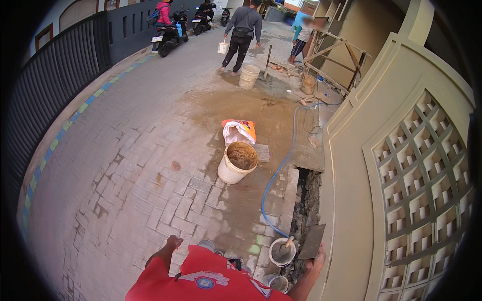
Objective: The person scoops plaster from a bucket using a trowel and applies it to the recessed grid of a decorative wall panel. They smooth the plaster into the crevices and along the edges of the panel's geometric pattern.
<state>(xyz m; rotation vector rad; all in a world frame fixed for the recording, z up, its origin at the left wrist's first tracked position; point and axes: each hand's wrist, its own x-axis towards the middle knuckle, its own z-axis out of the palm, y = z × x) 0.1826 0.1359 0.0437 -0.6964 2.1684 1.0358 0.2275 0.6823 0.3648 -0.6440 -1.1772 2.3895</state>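
My right hand grips the lower edge of a flat, grey rectangular board, held up beside the wall. Just left of it stands a small white bucket with grey paste in it, and a tool's wooden handle sticks out over the rim. A second small bucket sits nearer me, partly hidden by my red shirt. My left hand hangs above the paving at my left side, touching nothing I can see; its fingers are too small to read.
An open trench runs along the cream wall. A blue hose leads to the small bucket. Ahead are a large bucket and an orange-white sack. Farther off, a person carries a pail; motorbikes stand left.
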